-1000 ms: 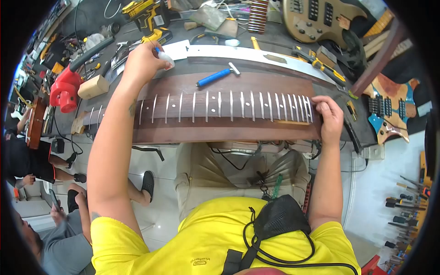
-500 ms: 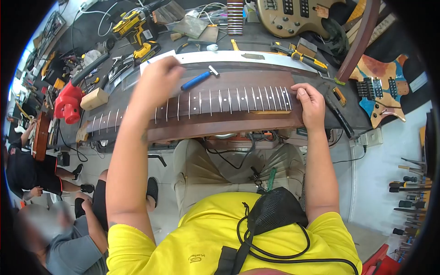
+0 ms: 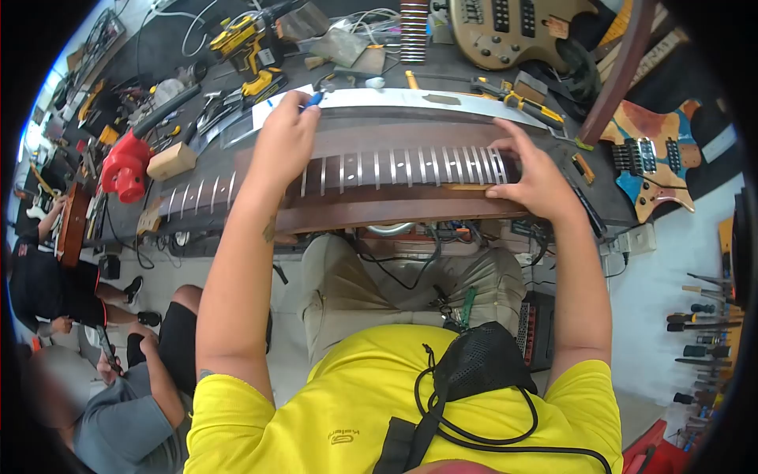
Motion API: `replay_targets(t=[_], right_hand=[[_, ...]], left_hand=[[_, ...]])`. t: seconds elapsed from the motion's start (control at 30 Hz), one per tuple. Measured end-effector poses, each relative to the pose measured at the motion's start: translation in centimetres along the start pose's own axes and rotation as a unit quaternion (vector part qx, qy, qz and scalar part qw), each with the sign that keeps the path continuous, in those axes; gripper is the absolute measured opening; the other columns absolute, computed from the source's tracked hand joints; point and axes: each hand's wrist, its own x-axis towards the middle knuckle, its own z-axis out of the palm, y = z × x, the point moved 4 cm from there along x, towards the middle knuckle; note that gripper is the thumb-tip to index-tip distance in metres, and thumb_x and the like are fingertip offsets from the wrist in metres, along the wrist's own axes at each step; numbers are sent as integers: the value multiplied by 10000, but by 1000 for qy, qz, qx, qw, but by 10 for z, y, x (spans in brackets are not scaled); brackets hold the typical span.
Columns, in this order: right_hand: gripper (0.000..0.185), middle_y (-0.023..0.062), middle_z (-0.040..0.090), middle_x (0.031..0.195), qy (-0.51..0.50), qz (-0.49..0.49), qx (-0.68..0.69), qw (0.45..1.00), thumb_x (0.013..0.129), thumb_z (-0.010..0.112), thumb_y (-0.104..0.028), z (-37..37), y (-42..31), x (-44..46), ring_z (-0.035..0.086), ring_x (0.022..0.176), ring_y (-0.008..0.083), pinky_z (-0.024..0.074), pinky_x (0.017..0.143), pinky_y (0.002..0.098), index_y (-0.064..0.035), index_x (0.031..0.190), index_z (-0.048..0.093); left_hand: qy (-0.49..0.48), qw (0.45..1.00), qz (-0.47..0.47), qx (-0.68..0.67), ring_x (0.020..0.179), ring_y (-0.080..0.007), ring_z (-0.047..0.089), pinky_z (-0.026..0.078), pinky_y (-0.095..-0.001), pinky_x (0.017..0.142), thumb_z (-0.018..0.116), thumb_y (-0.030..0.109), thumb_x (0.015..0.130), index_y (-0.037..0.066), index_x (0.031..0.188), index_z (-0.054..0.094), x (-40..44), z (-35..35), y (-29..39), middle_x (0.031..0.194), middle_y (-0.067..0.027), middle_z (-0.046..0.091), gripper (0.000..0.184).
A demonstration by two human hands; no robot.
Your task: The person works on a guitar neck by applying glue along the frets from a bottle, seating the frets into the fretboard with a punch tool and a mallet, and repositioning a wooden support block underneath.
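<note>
A fretted guitar neck (image 3: 371, 170) lies across a brown wooden board (image 3: 379, 212) at the bench's near edge. My left hand (image 3: 290, 130) is closed around a blue-handled tool (image 3: 313, 100), above the board's far edge; the tool's head is hard to make out. My right hand (image 3: 530, 170) reaches round the right end of the neck, thumb at its near edge and fingers spread on the far side. Behind the neck lies a long white strip (image 3: 371, 97).
A red blower (image 3: 126, 167), a wood block (image 3: 171, 160) and a yellow drill (image 3: 243, 47) stand at the left. Yellow-handled pliers (image 3: 537, 109), a gold guitar body (image 3: 513, 31) and a multicoloured guitar (image 3: 651, 158) are at the right. Two people (image 3: 130, 403) are at the lower left.
The blue tool that lay on the board is now in my left hand, and the white thing held earlier lies beyond the strip. My right hand has opened round the neck's end.
</note>
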Motion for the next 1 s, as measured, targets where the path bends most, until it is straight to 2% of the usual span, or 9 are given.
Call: replay_targets(t=[0.1,0.2,0.33,0.47,0.57,0.63,0.7,0.77,1.0], right_hand=[[1079,158,666,1290,-5,30,59,998,651,918,-53,-5,13,-2,637,1198,345,485,1069,430,-113,1566,349],[1071,159,654,1310,0,62,48,997,665,898,-14,-9,18,-5,625,1213,354,472,1081,434,-110,1574,339],[1054,153,642,1329,-15,34,-27,999,689,882,-22,-19,16,-6,591,1248,352,451,1100,428,-115,1582,331],[1025,135,623,1362,-24,-18,-123,992,718,858,-62,-23,20,-7,523,1314,327,401,1138,424,-119,1593,327],[1008,125,612,1380,-15,-24,-169,985,728,849,-83,-25,18,-7,492,1343,321,371,1158,430,-115,1593,333],[1001,121,607,1389,-4,-21,-190,981,729,846,-88,-24,16,-10,484,1352,321,357,1166,434,-112,1591,339],[952,121,609,1388,39,-34,-200,979,752,821,-105,-25,12,-13,470,1367,324,339,1176,433,-111,1584,359],[890,128,609,1384,78,-38,-202,976,769,800,-114,-34,4,-27,480,1359,331,347,1170,432,-98,1561,396],[571,156,608,1340,187,93,-220,953,829,730,-111,-55,49,-107,546,1279,361,407,1117,441,-45,1378,589]], left_hand=[[16,999,0,31,766,-352,628,495,-402,735,595,176,965,-16,1031,639,-33,-47,-13,829,-211,646,208],[36,997,-49,-41,720,-153,498,451,-323,700,629,191,960,-12,989,611,-65,-77,-37,757,-69,548,205],[36,987,-124,-95,779,-82,526,448,-267,707,611,123,976,-5,1057,645,-90,-79,-61,851,-11,628,155],[92,981,-84,-146,795,-77,561,459,-253,717,600,99,989,-2,1143,638,-92,-63,-36,887,-10,667,189],[24,981,-65,-182,815,-82,590,472,-253,728,589,101,1012,-4,1193,623,-82,-49,-18,906,-10,689,212],[-37,984,7,-174,826,-24,517,411,-190,694,563,114,1053,17,1236,608,-71,-33,-7,949,15,632,211],[-53,974,-15,-222,747,-18,478,367,-184,619,544,134,1059,10,1220,605,-64,-19,5,888,14,597,212],[-180,874,-122,-435,668,-23,410,307,-188,562,530,157,1059,11,1213,606,-57,-1,13,833,17,543,226],[-234,728,-161,-624,536,-25,359,279,-189,472,492,164,1046,-50,1226,590,-52,11,36,754,-30,554,297]])
